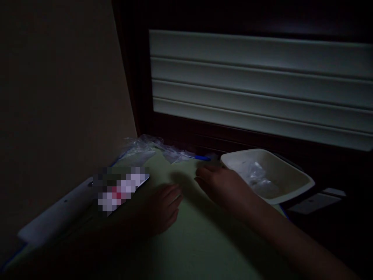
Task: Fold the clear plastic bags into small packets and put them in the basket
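In the dim head view, my left hand (167, 209) is over the green tabletop (201, 237), its fingers loosely bent and slightly apart with nothing visible in them. My right hand (218, 182) is farther forward, beside the cream plastic basin (297, 175). Its fingers are curled together, and whatever they may hold is hidden. Just beyond the right fingertips lies a blue pen-like tool (202, 158) with a thin tip. Clear plastic bags (258, 177) lie inside the basin. A phone (128, 190) with a blurred-out lit screen lies left of my left hand.
More crumpled clear plastic (145, 149) lies along the table's back edge. A long white object (58, 212) runs along the left edge by the wall (64, 89). Pale flat boxes (316, 202) are at the right. Behind stands a dark panel with pale slats (256, 85).
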A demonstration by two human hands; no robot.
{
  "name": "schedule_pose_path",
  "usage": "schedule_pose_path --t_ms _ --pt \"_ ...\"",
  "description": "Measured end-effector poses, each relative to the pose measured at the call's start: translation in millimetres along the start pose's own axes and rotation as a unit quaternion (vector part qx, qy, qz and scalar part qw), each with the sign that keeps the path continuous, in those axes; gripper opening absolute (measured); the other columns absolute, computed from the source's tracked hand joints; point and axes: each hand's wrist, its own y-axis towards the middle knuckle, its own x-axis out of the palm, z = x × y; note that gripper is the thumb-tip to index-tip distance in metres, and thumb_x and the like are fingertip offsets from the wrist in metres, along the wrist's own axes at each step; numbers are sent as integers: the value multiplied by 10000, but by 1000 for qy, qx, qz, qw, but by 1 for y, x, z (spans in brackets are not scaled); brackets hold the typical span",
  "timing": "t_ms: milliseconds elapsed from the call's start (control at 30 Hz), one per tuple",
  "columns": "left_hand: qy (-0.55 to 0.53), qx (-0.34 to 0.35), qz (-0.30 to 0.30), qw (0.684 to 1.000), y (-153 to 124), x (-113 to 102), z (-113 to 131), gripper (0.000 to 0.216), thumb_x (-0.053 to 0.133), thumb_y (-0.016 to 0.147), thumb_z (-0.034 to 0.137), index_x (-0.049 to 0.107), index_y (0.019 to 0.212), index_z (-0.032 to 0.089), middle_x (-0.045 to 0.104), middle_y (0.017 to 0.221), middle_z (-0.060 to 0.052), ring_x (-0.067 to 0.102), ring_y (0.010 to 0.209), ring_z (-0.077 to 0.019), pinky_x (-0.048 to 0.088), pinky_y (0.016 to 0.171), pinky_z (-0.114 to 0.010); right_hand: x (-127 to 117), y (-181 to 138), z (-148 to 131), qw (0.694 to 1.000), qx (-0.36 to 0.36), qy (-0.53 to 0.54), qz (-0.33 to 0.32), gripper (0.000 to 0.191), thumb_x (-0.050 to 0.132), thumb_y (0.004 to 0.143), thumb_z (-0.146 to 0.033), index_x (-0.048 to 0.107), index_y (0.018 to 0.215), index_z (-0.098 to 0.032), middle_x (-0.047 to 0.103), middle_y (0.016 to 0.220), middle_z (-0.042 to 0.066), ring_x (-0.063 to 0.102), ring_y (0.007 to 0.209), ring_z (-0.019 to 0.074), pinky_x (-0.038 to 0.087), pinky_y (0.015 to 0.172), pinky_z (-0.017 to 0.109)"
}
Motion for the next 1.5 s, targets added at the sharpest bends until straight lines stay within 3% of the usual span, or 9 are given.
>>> schedule_pose_path --t_ms 167,267,567,833,1000,1133,1233,1333,1500 --pt "-36 -79 -43 995 -32 -2 -11 261 551 827 143 607 1075 83 602 1180 -165 547 1131 -267 508 931 -420 52 43 -22 999 -15 41 -29 186 445 960 -173 614 1027 -135 667 966 105 663 803 198 487 648 290" --pt "-39 -86 -58 994 -34 -2 -10 241 562 842 161 615 1069 99 613 1175 -137 550 1131 -260 495 949 -405 74 74 -34 995 -39 75 -48 251 560 930 -312 582 1128 -161 625 1088 63 635 891 186 538 759 376" --pt "-56 -100 -90 989 -34 -2 -6 265 543 884 229 601 1104 93 585 1235 -148 510 1186 -274 439 1004 -419 93 174 -71 981 -103 156 -51 306 570 922 -314 556 1192 -171 581 1200 84 608 998 222 521 826 429" --pt "-77 -109 -103 986 -32 -3 -6 235 545 886 238 593 1082 118 601 1183 -117 521 1157 -260 443 991 -402 110 191 -78 969 -53 238 -40 309 574 920 -314 555 1193 -170 583 1194 84 611 989 220 524 818 423" --pt "-102 -116 -95 983 -34 -4 -7 234 535 887 216 590 1096 125 569 1246 -132 494 1199 -276 410 1026 -424 103 168 -51 943 26 331 27 313 572 921 -316 552 1196 -169 582 1196 84 610 991 222 523 820 429" --pt "-133 -160 -55 977 -36 -2 -9 288 551 868 187 551 1155 165 561 1245 -100 517 1169 -245 450 995 -386 101 107 -20 898 74 430 59 290 565 924 -325 565 1165 -162 602 1144 75 622 942 205 530 790 405" --pt "-144 -226 -4 963 -36 -1 -11 454 585 843 191 439 1272 166 454 1344 -135 469 1228 -266 459 994 -410 111 47 -11 853 105 508 59 276 488 952 -405 580 985 -147 625 859 20 617 735 148 516 669 322" --pt "-166 -260 47 950 -35 -1 -10 658 700 761 196 370 1330 193 338 1425 -146 370 1314 -309 419 1036 -458 124 -1 -17 803 140 578 44 439 365 930 -586 493 798 -188 556 640 -20 550 555 118 435 520 245" --pt "-247 -165 9 955 -36 -2 -3 609 706 781 137 440 1317 253 455 1366 -92 444 1248 -266 431 1020 -430 135 -33 -36 738 146 658 1 521 381 859 -695 469 740 -195 560 600 -7 497 497 110 385 491 239"
